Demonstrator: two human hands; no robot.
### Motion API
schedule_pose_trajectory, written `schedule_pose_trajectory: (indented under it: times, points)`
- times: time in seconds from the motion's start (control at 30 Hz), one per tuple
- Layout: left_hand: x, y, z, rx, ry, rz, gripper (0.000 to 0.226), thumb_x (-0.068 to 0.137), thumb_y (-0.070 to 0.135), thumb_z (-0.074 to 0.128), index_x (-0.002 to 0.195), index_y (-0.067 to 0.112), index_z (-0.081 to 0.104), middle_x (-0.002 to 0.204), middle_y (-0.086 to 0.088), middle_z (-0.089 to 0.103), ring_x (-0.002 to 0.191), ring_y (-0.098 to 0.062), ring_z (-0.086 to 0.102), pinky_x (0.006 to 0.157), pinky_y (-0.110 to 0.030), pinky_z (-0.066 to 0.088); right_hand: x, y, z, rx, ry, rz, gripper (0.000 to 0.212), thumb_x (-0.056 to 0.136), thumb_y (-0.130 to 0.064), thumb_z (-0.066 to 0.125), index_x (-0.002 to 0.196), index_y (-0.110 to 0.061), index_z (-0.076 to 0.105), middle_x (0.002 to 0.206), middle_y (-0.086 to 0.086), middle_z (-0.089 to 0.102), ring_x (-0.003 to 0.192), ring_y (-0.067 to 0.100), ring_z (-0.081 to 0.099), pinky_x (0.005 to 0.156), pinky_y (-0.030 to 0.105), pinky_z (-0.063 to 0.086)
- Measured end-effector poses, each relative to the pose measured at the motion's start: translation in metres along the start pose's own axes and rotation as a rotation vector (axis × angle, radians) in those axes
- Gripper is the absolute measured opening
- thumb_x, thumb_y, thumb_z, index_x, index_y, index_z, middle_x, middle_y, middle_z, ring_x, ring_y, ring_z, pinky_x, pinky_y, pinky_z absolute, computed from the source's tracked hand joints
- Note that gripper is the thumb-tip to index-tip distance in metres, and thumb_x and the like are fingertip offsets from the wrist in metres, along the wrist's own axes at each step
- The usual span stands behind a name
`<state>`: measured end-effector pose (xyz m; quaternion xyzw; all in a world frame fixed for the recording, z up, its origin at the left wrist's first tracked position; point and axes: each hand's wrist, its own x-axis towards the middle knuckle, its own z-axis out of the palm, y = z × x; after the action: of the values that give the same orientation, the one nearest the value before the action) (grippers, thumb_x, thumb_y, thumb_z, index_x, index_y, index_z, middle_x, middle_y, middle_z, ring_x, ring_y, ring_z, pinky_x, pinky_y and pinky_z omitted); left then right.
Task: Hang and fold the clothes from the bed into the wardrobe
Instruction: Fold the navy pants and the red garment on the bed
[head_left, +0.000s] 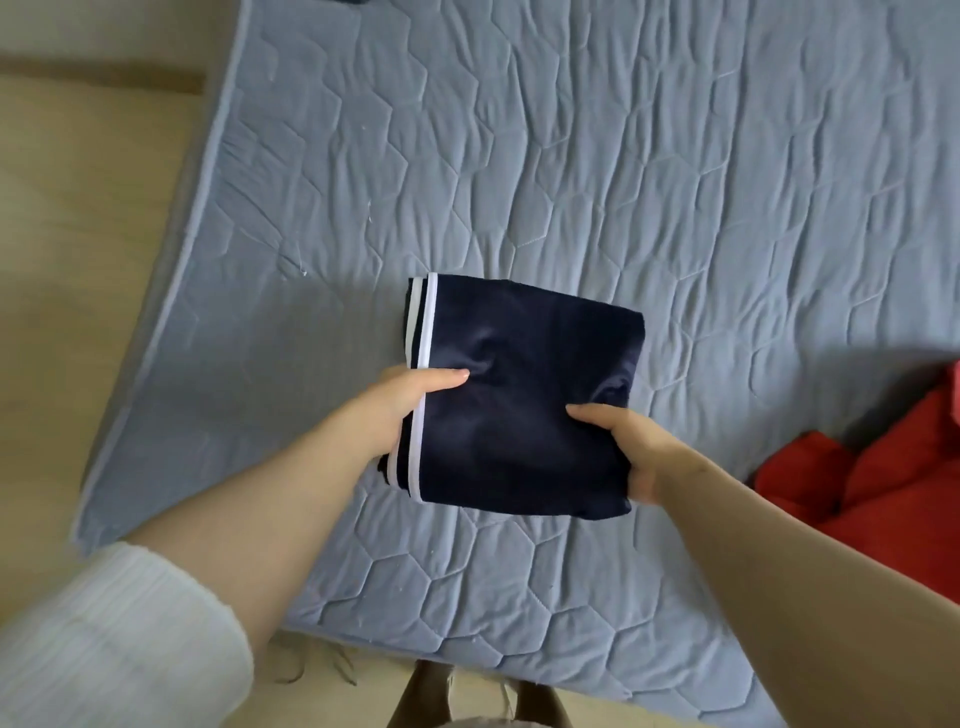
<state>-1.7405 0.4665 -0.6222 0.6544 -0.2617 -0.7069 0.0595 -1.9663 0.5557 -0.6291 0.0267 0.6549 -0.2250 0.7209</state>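
So the person's got a folded navy garment (519, 405) between both hands, sitting over the blue quilted mattress (623, 156), toward the near-left part of it. It's a tidy rectangle with a pair of white stripes (427, 332) running down its left edge. The left hand (410, 410) grips that striped side, thumb (441, 376) laid flat across the top of the fabric and the rest of the fingers tucked underneath, out of sight. The right hand (623, 447) does the same on the right side near the lower corner, thumb (592, 415) on top and pressing in enough to pucker the cloth a bit, other fingers wrapped under. Honestly can't tell if the bundle is resting on the bed or lifted slightly off it. Off at the right edge there's a rumpled red garment (883, 483) lying on the mattress, well apart from the navy one. A white ribbed sleeve (114, 639) is pushed up on the left arm, and pale wood floor (78, 234) shows to the left of the bed.
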Motion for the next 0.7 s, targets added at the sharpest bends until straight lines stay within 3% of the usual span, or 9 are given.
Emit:
schedule_pose_trajectory:
  times: [0.13,0.33,0.53,0.7]
  points:
    - [-0.053,0.04,-0.015,-0.062,-0.063,0.047,0.012,0.079,0.02,0.068,0.089,0.014,0.071,0.089,-0.008,0.074,0.077,-0.023,0.072,0.057,-0.028,0.056,-0.051,-0.033,0.019,-0.004,-0.02,-0.102,0.031,0.072,-0.025,0.075,0.101,-0.016,0.066,0.084,0.007,0.075,0.071,0.023,0.072,0.058,0.031,0.055]
    - [-0.151,0.107,-0.038,-0.054,-0.027,0.263,0.019,0.079,0.021,0.068,0.098,0.017,0.068,0.094,-0.007,0.074,0.081,-0.023,0.072,0.061,-0.029,0.056,-0.147,-0.084,0.06,-0.022,-0.073,-0.3,0.029,0.075,-0.022,0.073,0.102,-0.016,0.065,0.08,0.005,0.075,0.067,0.021,0.072,0.051,0.027,0.053]
    - [-0.263,0.16,-0.066,-0.091,0.055,0.43,0.029,0.077,0.024,0.07,0.104,0.016,0.067,0.094,-0.007,0.074,0.084,-0.023,0.071,0.067,-0.032,0.054,-0.247,-0.132,0.107,-0.094,-0.167,-0.483,0.037,0.077,-0.022,0.072,0.112,-0.018,0.062,0.087,0.005,0.075,0.077,0.022,0.071,0.058,0.029,0.053]
    - [-0.363,0.191,-0.091,-0.137,0.116,0.554,0.019,0.08,0.024,0.067,0.097,0.015,0.068,0.09,-0.006,0.074,0.075,-0.02,0.072,0.063,-0.029,0.053,-0.333,-0.165,0.149,-0.2,-0.283,-0.613,0.036,0.076,-0.023,0.072,0.11,-0.019,0.063,0.088,0.004,0.075,0.08,0.021,0.071,0.059,0.029,0.053]
